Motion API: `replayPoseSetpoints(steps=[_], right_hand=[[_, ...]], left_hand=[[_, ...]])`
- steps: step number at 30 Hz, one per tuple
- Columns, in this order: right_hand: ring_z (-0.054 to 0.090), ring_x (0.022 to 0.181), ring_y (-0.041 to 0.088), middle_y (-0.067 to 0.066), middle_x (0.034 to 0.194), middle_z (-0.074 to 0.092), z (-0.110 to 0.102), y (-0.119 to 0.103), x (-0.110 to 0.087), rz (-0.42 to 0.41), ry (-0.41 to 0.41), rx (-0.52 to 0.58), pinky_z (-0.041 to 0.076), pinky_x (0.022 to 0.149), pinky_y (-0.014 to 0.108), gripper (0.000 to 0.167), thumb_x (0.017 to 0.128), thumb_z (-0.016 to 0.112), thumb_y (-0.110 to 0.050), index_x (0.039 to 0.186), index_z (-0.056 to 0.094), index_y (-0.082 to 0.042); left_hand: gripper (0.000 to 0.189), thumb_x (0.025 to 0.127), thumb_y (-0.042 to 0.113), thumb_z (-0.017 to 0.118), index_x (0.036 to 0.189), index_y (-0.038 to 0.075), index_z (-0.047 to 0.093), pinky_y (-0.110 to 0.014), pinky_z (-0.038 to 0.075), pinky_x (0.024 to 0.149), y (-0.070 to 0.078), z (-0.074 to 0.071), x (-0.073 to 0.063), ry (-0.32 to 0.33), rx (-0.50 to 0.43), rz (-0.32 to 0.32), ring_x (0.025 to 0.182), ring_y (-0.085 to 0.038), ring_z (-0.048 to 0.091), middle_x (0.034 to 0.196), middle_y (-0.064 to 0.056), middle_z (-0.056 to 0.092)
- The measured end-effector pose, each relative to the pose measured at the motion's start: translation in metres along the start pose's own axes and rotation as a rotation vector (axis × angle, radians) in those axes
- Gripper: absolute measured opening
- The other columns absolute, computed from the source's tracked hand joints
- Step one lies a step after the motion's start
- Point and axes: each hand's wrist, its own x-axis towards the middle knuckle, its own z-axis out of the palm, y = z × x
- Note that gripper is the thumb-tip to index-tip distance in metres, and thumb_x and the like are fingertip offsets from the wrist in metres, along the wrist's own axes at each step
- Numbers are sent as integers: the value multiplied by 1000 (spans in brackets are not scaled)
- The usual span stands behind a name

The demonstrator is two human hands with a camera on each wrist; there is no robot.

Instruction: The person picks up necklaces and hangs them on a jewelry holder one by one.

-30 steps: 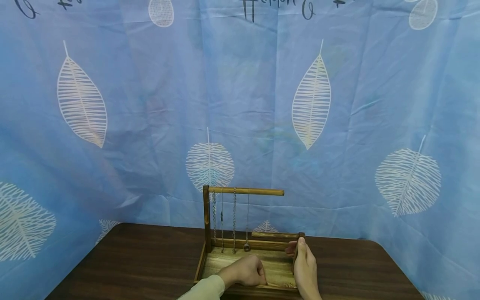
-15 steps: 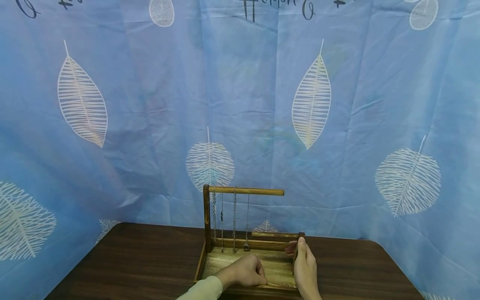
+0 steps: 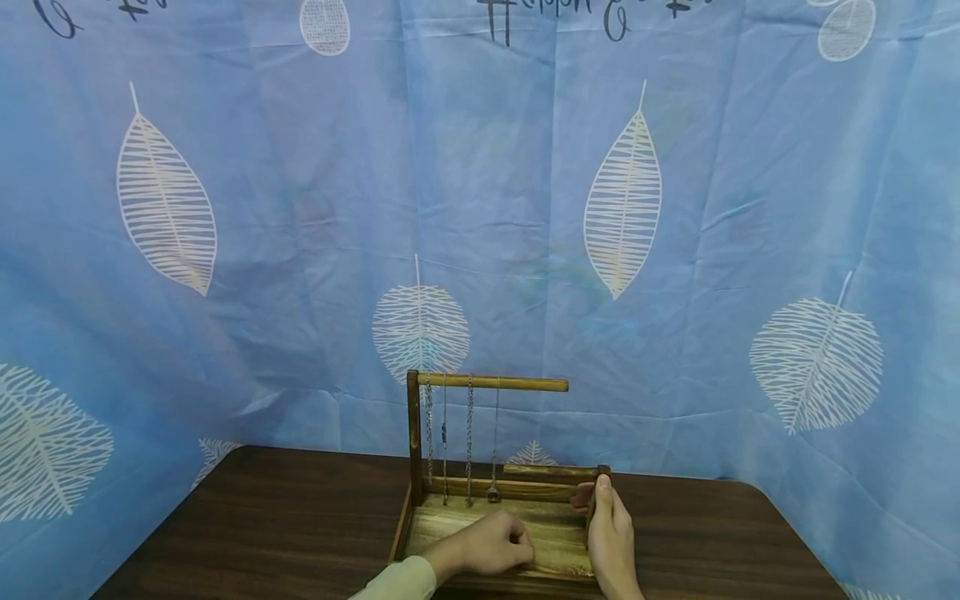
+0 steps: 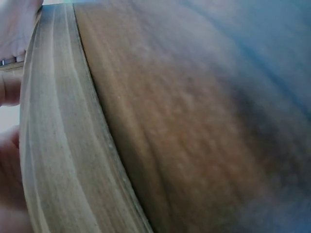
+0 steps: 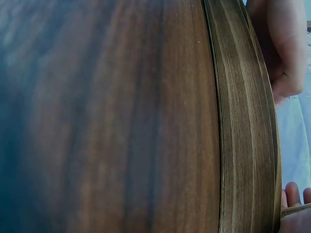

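Observation:
A wooden jewelry stand has a tray base and a tall upper bar. Several necklaces hang from that bar, one ending in a round pendant. My left hand reaches over the tray's front wall with curled fingers and thumb near the index finger; whether something small sits between them is hidden. At the tray's right end my right hand grips the short post, thumb on its near side and fingertips showing inside. The right wrist view shows fingers at a wooden strip.
A lower wooden bar extends left from the short post. The stand rests on a dark brown table. Behind it hangs a blue cloth with white leaf prints.
My left hand has risen slightly from the tray's front edge, and a small gap shows between thumb and index finger. The right hand has stayed in place.

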Motion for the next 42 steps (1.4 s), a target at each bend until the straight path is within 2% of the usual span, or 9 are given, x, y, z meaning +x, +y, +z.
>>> replayPoseSetpoints(steps=[7, 10, 14, 18, 23, 28, 30, 36, 42], right_hand=[[60, 103, 37, 15, 106, 65, 0, 0, 0, 2, -1, 0, 49, 81, 44, 78, 105, 16, -62, 123, 58, 1], [60, 103, 37, 15, 106, 65, 0, 0, 0, -1, -1, -3, 49, 82, 44, 78, 105, 16, -62, 123, 58, 1], [60, 103, 37, 15, 107, 64, 0, -1, 0, -2, -6, -5, 49, 83, 46, 78, 105, 15, -62, 124, 58, 1], [59, 103, 37, 16, 107, 64, -1, -1, 0, -2, -13, -6, 49, 83, 47, 79, 104, 15, -63, 123, 57, 1], [60, 102, 38, 16, 106, 65, -1, -1, -1, -9, -8, -7, 49, 83, 49, 78, 105, 15, -61, 122, 58, 1], [61, 101, 36, 15, 103, 66, 0, -1, -1, -18, 8, -18, 49, 82, 46, 77, 106, 15, -59, 121, 59, 2], [61, 100, 35, 14, 103, 66, 1, -1, -1, -21, 12, -21, 49, 81, 44, 76, 106, 15, -59, 121, 60, 1], [60, 99, 32, 13, 103, 66, 1, -1, -2, -24, 20, -25, 48, 79, 40, 76, 106, 15, -59, 120, 61, 1], [60, 95, 31, 14, 104, 66, 1, 0, 0, -28, 21, -24, 47, 74, 38, 75, 106, 16, -59, 119, 60, 0]], left_hand=[[23, 97, 11, 54, 81, 0, 67, -20, 34, 51, 5, -3, -2, 31, -85, 1, 49, -5, 34, 63, 8, 51], [26, 99, 11, 52, 85, -5, 66, -21, 36, 52, 11, -6, -4, 28, -170, 16, 52, -5, 43, 64, 7, 55], [28, 104, 11, 50, 98, -12, 66, -23, 43, 55, 20, -10, -7, 17, -303, 27, 64, -9, 62, 71, 1, 66], [27, 103, 13, 53, 97, -9, 67, -26, 51, 57, 31, -14, -9, 27, -367, 11, 65, -11, 64, 73, -1, 67], [25, 103, 15, 53, 95, -4, 67, -39, 59, 66, 42, -18, -11, 25, -411, 36, 69, -12, 68, 78, -2, 69], [21, 103, 16, 53, 95, 2, 67, -55, 57, 81, 50, -21, -11, 24, -493, 61, 72, -13, 71, 82, -4, 72], [20, 102, 17, 54, 95, 4, 67, -53, 58, 80, 54, -23, -11, 38, -521, 65, 73, -14, 71, 83, -5, 72], [21, 103, 21, 56, 97, 5, 68, -35, 60, 71, 67, -26, -14, 77, -599, 76, 75, -15, 73, 88, -8, 73], [17, 103, 21, 58, 100, 8, 69, -34, 60, 74, 81, -31, -17, 79, -724, 87, 74, -14, 73, 93, -5, 73]])
